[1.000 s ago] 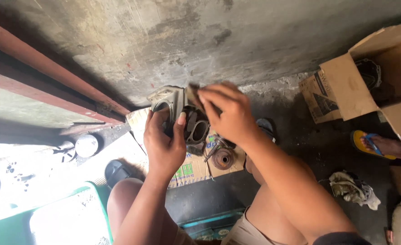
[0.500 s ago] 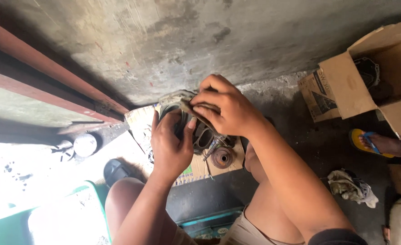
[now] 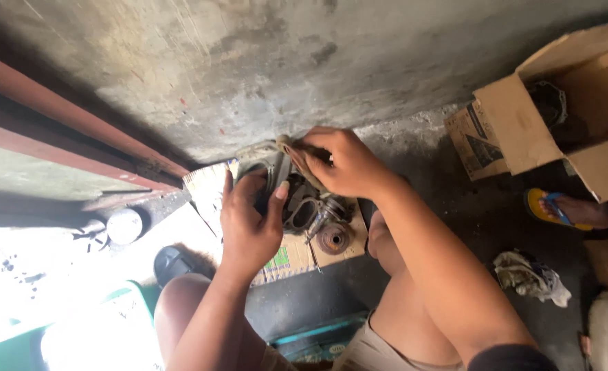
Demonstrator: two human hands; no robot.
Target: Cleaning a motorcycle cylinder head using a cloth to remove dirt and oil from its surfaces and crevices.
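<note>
Down in the head view, the left hand is closed around the near side of a dark metal part; the fingers curl over its edge and the thumb stands up beside it. The right hand is half closed, its fingertips pinching a dirty rag and pressing it on the top of the part. So both hands touch the part: the left one holds it from below and from the left, the right one covers it from above.

The part is held just above a sheet of cardboard on the floor. Round openings of the part face toward the camera. I cannot tell surely how its long axis runs, because the hands hide much of it.

Just right of the part, a small rusty round piece lies on the cardboard, near the right wrist. A cardboard box stands well apart at the right, and a crumpled cloth lies on the floor below it.
</note>
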